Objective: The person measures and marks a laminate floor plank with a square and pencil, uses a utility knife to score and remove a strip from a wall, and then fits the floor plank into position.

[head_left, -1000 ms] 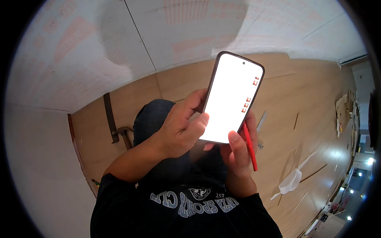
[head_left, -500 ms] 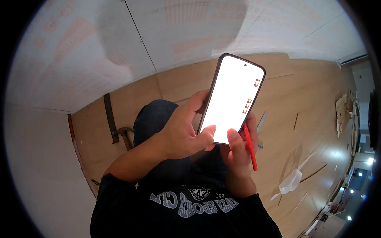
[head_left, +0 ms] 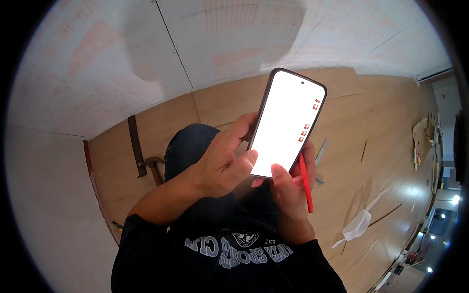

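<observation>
My left hand [head_left: 219, 164] grips the left side of a dark-edged phone [head_left: 283, 117], its thumb over the lower screen, which glows white with small pictures down the right. My right hand [head_left: 293, 190] grips the phone's lower right, thumb on the screen, and also holds a red pencil [head_left: 306, 185] along its outer side. Below the phone are my knee in jeans [head_left: 188, 144] and my black shirt. On the floor to the left lie a hammer [head_left: 154, 162] and a flat dark bar [head_left: 134, 136]; to the right, a metal strip [head_left: 321, 151] is partly hidden by my hand.
A pale board wall [head_left: 210, 44] curves behind the wooden floor [head_left: 376, 112]; another wall [head_left: 53, 195] stands left. A white crumpled item with straps [head_left: 356, 224], thin strips and torn cardboard [head_left: 420, 136] lie to the right. Small lights and clutter show at the far right rim.
The phone has shifted slightly downward in my hands. My thumbs move over the screen: the left dipped and rose again, and the right now sits further left.
</observation>
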A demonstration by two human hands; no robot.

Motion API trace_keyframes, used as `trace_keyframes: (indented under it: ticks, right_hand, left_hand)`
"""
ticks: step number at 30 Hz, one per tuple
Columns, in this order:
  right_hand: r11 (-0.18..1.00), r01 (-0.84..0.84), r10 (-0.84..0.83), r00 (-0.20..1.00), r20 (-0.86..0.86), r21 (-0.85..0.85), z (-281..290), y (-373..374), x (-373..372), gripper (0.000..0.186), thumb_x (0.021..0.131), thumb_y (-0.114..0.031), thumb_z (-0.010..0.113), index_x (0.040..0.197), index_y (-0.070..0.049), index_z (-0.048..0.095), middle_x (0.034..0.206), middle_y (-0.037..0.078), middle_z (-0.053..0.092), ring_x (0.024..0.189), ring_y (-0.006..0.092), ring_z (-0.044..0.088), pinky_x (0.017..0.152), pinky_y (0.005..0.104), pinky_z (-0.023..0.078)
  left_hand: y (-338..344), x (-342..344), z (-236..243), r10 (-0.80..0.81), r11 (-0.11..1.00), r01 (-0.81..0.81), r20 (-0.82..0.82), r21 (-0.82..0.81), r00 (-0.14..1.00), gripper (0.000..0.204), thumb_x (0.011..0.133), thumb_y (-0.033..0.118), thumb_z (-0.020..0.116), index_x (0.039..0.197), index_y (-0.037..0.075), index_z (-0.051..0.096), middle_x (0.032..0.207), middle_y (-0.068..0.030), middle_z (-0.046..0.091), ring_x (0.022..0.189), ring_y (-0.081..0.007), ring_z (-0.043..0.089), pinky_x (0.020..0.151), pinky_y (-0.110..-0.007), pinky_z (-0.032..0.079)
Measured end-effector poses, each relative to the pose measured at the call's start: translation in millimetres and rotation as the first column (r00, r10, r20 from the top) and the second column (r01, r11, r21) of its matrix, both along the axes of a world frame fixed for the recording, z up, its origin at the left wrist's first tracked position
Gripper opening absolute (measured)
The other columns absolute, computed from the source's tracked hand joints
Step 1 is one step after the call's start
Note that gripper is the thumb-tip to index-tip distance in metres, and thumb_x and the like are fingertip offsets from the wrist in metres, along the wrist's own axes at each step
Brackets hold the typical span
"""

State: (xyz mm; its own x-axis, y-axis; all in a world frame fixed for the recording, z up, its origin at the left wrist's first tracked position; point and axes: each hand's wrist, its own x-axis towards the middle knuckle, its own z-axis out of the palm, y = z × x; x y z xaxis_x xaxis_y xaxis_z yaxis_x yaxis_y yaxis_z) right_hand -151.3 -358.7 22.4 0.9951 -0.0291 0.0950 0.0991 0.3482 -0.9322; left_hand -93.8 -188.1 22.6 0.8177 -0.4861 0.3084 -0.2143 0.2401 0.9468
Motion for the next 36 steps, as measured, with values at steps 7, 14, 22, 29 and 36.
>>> trace_keyframes:
  ticks: [7,14,22,29,36]
  right_hand:
    - [1.000,0.019,-0.019,1.000,0.015,0.004,1.6,3.0,-0.9,0.066,0.091,-0.012,0.063,0.146,0.007,0.030,0.121,0.023,0.061,0.094,0.0273,0.071,0.063,0.0334,0.063]
    - [1.000,0.013,-0.013,1.000,0.013,-0.013,2.4,2.1,-1.2,0.064,0.090,-0.015,0.062,0.142,0.007,0.033,0.119,0.024,0.062,0.086,0.0270,0.071,0.065,0.0331,0.062]
    - [0.999,0.021,-0.021,1.000,-0.006,-0.025,9.4,5.0,-1.3,0.064,0.091,-0.019,0.063,0.142,0.007,0.033,0.116,0.025,0.062,0.080,0.0266,0.070,0.065,0.0332,0.061]
    - [0.998,0.038,-0.036,0.998,0.053,-0.041,-0.7,-2.7,-3.3,0.059,0.093,-0.010,0.061,0.145,0.003,0.037,0.124,0.016,0.060,0.100,0.0190,0.065,0.084,0.0314,0.055]
    - [0.999,-0.005,0.007,1.000,0.029,-0.047,10.2,4.8,-5.1,0.059,0.093,-0.006,0.061,0.147,0.002,0.038,0.127,0.015,0.060,0.103,0.0186,0.064,0.088,0.0309,0.054]
  left_hand:
    - [0.4,-0.8,3.7,-0.006,1.000,0.006,-0.054,0.005,0.999,0.055,0.098,0.014,0.045,0.147,-0.011,0.038,0.126,-0.0206,0.063,0.112,-0.0243,0.063,0.099,-0.037,0.049]
    - [0.8,-1.6,5.5,-0.035,0.998,0.029,-0.099,-0.062,0.994,0.053,0.099,0.014,0.040,0.147,-0.011,0.038,0.124,-0.0186,0.063,0.107,-0.0204,0.063,0.095,-0.034,0.052]
    - [-0.7,-5.5,3.8,-0.051,0.992,0.031,-0.166,-0.125,0.985,0.057,0.098,0.017,0.041,0.147,-0.011,0.037,0.125,-0.0189,0.061,0.108,-0.0203,0.062,0.095,-0.034,0.051]
    - [-1.1,-7.5,11.2,-0.020,1.000,0.023,-0.157,0.017,0.987,0.064,0.092,0.013,0.052,0.149,-0.010,0.036,0.130,-0.0199,0.060,0.121,-0.0264,0.059,0.106,-0.039,0.046]
    - [4.0,-3.3,2.7,-0.006,1.000,0.006,0.011,-0.029,1.000,0.072,0.087,0.006,0.055,0.153,-0.007,0.032,0.136,-0.0225,0.056,0.127,-0.0293,0.057,0.111,-0.042,0.043]
